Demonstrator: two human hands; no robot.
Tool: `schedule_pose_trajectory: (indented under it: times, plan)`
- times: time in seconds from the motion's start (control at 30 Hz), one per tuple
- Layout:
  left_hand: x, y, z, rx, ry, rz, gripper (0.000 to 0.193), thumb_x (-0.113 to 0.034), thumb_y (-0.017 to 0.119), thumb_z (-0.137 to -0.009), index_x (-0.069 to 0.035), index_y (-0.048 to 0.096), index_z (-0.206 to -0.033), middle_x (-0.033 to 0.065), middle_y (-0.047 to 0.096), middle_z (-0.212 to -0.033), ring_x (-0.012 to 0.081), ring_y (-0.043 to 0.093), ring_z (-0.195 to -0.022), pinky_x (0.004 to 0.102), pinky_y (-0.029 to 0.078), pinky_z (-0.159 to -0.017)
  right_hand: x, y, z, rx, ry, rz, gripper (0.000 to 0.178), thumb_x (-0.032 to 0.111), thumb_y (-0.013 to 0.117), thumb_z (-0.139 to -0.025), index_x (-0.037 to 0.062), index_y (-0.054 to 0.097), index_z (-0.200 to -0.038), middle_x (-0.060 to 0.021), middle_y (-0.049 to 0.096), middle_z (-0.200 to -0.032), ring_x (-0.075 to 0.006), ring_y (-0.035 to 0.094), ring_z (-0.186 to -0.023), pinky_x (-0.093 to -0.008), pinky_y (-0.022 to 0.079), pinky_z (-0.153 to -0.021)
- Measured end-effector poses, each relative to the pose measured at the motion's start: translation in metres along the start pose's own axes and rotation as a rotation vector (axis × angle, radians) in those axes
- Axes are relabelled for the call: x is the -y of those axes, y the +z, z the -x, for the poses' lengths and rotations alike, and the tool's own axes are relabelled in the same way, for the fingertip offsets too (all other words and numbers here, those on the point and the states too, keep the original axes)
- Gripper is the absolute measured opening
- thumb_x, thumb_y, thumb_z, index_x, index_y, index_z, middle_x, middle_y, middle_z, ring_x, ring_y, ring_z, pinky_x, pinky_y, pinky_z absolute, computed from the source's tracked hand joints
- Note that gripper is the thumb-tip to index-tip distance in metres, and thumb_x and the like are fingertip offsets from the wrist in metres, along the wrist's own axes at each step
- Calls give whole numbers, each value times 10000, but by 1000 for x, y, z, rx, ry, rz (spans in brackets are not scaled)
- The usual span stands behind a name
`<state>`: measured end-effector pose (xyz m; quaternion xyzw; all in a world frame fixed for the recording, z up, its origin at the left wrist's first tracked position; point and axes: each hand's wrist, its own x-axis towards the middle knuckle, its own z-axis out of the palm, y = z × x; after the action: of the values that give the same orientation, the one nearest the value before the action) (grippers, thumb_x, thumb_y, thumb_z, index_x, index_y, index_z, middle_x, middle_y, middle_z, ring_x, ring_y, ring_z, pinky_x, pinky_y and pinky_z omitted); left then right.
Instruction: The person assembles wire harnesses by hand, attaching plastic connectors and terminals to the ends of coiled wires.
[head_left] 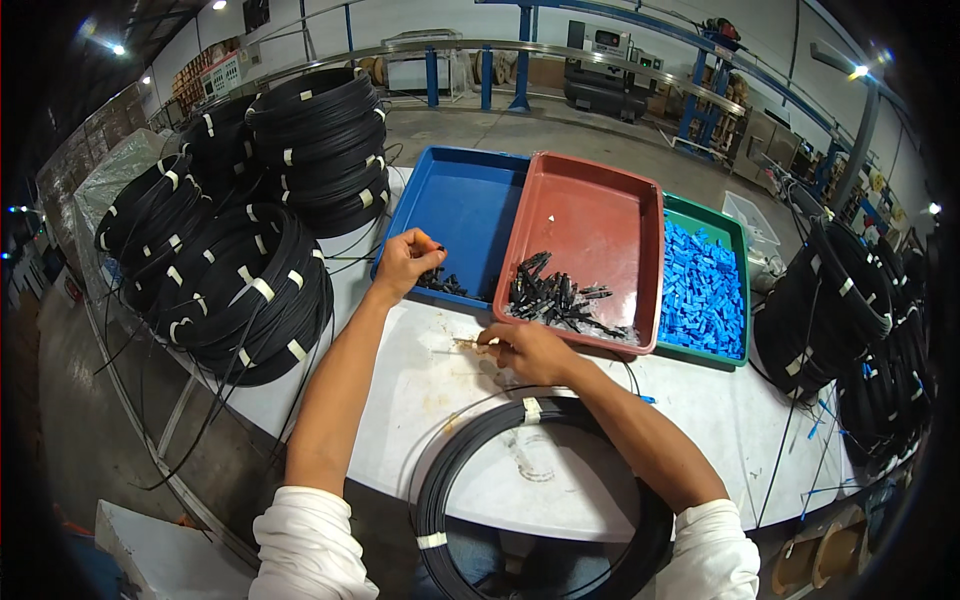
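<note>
A light, steady pinch should serve best, minding the black cable coil that overhangs the table's near edge. My left hand bends over the blue tray's near-left corner; my right curls knuckles-up outside the red tray's near-left corner. I can't tell what either grips.

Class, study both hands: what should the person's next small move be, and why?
Perhaps pinch one of the small black pieces in the blue tray with the left hand: it is just beside them, and the right hand is close by, at the near edge of the red tray. Whether the left hand already holds one is unclear.
</note>
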<state>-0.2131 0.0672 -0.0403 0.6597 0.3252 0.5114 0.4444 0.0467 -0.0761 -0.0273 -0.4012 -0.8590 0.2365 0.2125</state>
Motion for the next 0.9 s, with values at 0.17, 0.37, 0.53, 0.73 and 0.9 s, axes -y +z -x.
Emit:
schedule_pose_trajectory:
  times: [0.17,0.37,0.53,0.73,0.9]
  plan:
    - [-36,47,32,37,27,640,222,-38,691,-893,-48,657,-1113,85,671,-1004,135,616,-890,251,467,-791,-2,-37,31,-145,63,-104,380,-62,507,-805,-4,632,-1159,-147,693,-788,-263,704,-761,-382,539,-737]
    - [-54,121,70,134,67,904,197,12,650,-926,-37,648,-1116,154,694,-1115,184,689,-926,269,564,-772,28,-72,83,-299,65,-126,366,-70,510,-851,-9,614,-1196,-173,697,-834,-264,704,-807,-395,544,-778]
    - [-64,163,88,252,25,875,201,-21,662,-929,-51,618,-1123,161,712,-1074,213,712,-887,296,569,-760,53,-107,134,-426,9,-12,298,-71,564,-876,17,616,-1156,-157,704,-840,-266,717,-760,-354,567,-744]
    - [-53,167,88,305,66,734,198,-84,668,-946,-38,610,-1129,159,717,-1038,221,704,-906,310,547,-784,60,-114,136,-521,18,406,244,41,616,-890,105,638,-1124,-166,717,-878,-335,703,-746,-424,545,-637]
    - [-55,173,92,223,116,643,190,-47,667,-938,-10,615,-1117,149,720,-1025,201,701,-933,331,565,-868,13,-79,114,-388,-23,192,355,-20,633,-802,61,654,-1146,-163,693,-800,-349,690,-706,-419,531,-631]
